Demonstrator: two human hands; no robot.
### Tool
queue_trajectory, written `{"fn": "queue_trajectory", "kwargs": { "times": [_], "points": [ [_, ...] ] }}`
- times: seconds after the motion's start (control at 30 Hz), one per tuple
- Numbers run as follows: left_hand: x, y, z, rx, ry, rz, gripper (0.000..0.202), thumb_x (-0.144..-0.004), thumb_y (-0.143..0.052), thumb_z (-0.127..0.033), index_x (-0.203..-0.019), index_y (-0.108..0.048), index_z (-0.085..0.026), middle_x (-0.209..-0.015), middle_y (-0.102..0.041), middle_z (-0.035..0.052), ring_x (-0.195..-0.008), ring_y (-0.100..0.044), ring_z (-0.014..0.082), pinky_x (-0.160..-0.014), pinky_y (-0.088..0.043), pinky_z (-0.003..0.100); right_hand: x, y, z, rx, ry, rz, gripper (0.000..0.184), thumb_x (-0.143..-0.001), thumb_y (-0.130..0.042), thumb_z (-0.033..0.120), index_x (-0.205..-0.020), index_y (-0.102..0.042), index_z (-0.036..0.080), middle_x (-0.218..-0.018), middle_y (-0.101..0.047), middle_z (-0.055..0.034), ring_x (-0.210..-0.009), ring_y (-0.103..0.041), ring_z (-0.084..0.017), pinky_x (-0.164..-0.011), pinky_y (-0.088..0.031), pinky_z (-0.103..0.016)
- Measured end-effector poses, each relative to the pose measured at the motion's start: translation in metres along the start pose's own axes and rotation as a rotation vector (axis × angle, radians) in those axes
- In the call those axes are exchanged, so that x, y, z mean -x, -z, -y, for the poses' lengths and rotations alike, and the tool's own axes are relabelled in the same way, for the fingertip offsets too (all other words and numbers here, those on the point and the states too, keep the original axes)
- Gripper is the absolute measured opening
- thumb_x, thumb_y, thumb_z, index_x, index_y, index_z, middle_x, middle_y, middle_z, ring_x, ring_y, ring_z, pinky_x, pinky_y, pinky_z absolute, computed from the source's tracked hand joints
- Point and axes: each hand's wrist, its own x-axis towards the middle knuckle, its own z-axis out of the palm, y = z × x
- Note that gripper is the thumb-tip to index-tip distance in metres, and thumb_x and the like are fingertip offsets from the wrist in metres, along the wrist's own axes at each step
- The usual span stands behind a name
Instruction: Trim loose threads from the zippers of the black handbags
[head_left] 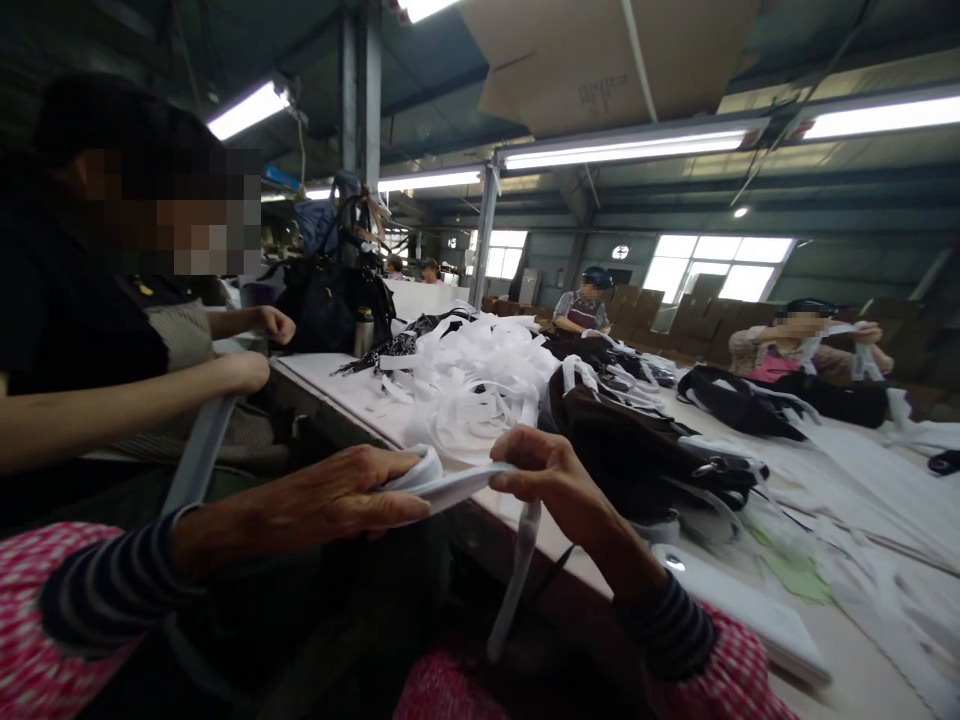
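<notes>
Between my two hands stretches a pale white strip [461,488], folded or looped at its left part. My left hand [315,505] has its fingers pressed together around that looped part. The thumb and fingers of my right hand [551,475] pinch the other part, and a loose end dangles below them. Just beyond my hands lies a tangled heap of white strips [480,370] on the table [330,383]. A dark brown bag [630,425] with white-wrapped handles lies beyond my right hand.
On the left a co-worker [82,330] sits close, with another pale strip [199,450] under their forearm. Black straps with metal clasps [386,353], a flask [364,330] and a white box-like object [750,615] are on the table. Two people work across it.
</notes>
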Motion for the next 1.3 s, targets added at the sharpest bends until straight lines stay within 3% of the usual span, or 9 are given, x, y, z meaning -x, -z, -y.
{"fn": "queue_trajectory", "kwargs": {
  "times": [0.1, 0.27, 0.43, 0.53, 0.7, 0.93, 1.03, 1.13, 1.3],
  "points": [
    [-0.008, -0.006, -0.011, -0.019, 0.058, 0.144, 0.042, -0.094, -0.060, -0.056, -0.082, -0.069, -0.017, -0.061, -0.057, 0.0000, -0.050, -0.044, 0.0116, -0.048, -0.028, 0.023, -0.016, 0.000, -0.006, 0.051, 0.089, -0.045, 0.017, -0.076, -0.082, 0.031, -0.075, -0.075, 0.016, -0.067, -0.058, 0.0005, -0.067, -0.047, -0.013, -0.063, -0.035, -0.026],
    [-0.022, -0.021, -0.010, 0.326, 0.094, 0.055, 0.058, -0.098, -0.044, -0.062, -0.094, -0.073, -0.012, -0.047, -0.041, -0.0042, -0.040, -0.026, 0.0085, -0.043, -0.024, 0.023, -0.033, -0.007, -0.018, 0.030, 0.187, -0.113, 0.020, -0.080, -0.079, 0.038, -0.080, -0.078, 0.018, -0.073, -0.063, -0.0011, -0.074, -0.051, -0.016, -0.069, -0.040, -0.028],
    [-0.021, -0.036, 0.002, 0.415, 0.100, 0.147, 0.062, -0.100, -0.039, -0.064, -0.104, -0.071, -0.011, -0.054, -0.049, -0.0013, -0.045, -0.036, 0.0094, -0.048, -0.030, 0.023, -0.035, -0.002, -0.029, 0.039, 0.266, -0.262, 0.020, -0.083, -0.078, 0.038, -0.083, -0.077, 0.018, -0.077, -0.066, -0.0016, -0.079, -0.056, -0.018, -0.077, -0.046, -0.030],
    [-0.019, -0.048, -0.003, 0.393, 0.075, 0.205, 0.055, -0.099, -0.046, -0.061, -0.106, -0.069, -0.012, -0.062, -0.057, 0.0015, -0.049, -0.042, 0.0093, -0.050, -0.031, 0.022, -0.027, -0.008, -0.045, -0.032, 0.201, -0.188, 0.027, -0.086, -0.076, 0.043, -0.082, -0.076, 0.016, -0.073, -0.064, -0.0016, -0.074, -0.055, -0.016, -0.073, -0.045, -0.028],
    [-0.025, -0.051, -0.019, 0.605, 0.068, 0.045, 0.046, -0.098, -0.053, -0.052, -0.095, -0.071, -0.010, -0.050, -0.044, -0.0038, -0.045, -0.034, 0.0077, -0.049, -0.034, 0.021, -0.008, -0.035, -0.085, -0.253, -0.056, -0.030, 0.054, -0.090, -0.064, 0.066, -0.084, -0.071, 0.012, -0.061, -0.060, -0.0014, -0.055, -0.047, -0.011, -0.055, -0.035, -0.024],
    [-0.039, -0.036, -0.039, 0.890, -0.034, -0.086, 0.046, -0.100, -0.052, -0.048, -0.094, -0.073, -0.007, -0.052, -0.040, -0.0044, -0.047, -0.027, 0.0077, -0.049, -0.040, 0.021, 0.004, -0.071, -0.103, -0.544, -0.089, -0.169, 0.070, -0.091, -0.049, 0.078, -0.095, -0.069, 0.011, -0.044, -0.045, 0.0058, -0.037, -0.031, -0.006, -0.043, -0.022, -0.021],
    [-0.043, -0.038, -0.048, 0.897, -0.168, -0.139, 0.044, -0.099, -0.054, -0.047, -0.102, -0.072, -0.007, -0.063, -0.049, 0.0000, -0.056, -0.040, 0.0110, -0.058, -0.048, 0.025, 0.010, -0.081, -0.090, -0.693, -0.058, -0.238, 0.055, -0.083, -0.071, 0.067, -0.105, -0.060, 0.018, -0.066, -0.060, 0.0046, -0.039, -0.032, -0.003, -0.041, -0.023, -0.019],
    [-0.047, -0.042, -0.054, 0.812, -0.306, -0.148, 0.036, -0.091, -0.066, -0.037, -0.113, -0.070, -0.009, -0.080, -0.059, 0.0048, -0.070, -0.052, 0.0149, -0.069, -0.052, 0.027, 0.021, -0.083, -0.080, -0.704, -0.020, -0.284, 0.043, -0.076, -0.086, 0.042, -0.096, -0.056, 0.019, -0.069, -0.058, 0.0068, -0.042, -0.035, -0.002, -0.041, -0.025, -0.018],
    [-0.064, -0.067, -0.054, 0.444, -0.328, -0.116, 0.046, -0.083, -0.077, -0.028, -0.125, -0.061, -0.018, -0.096, -0.067, 0.0035, -0.082, -0.060, 0.0173, -0.079, -0.050, 0.028, 0.059, -0.065, -0.071, -0.623, -0.091, -0.168, 0.039, -0.094, -0.067, 0.050, -0.102, -0.065, 0.012, -0.068, -0.066, -0.0013, -0.041, -0.048, -0.006, -0.039, -0.028, -0.017]
  ]
}}
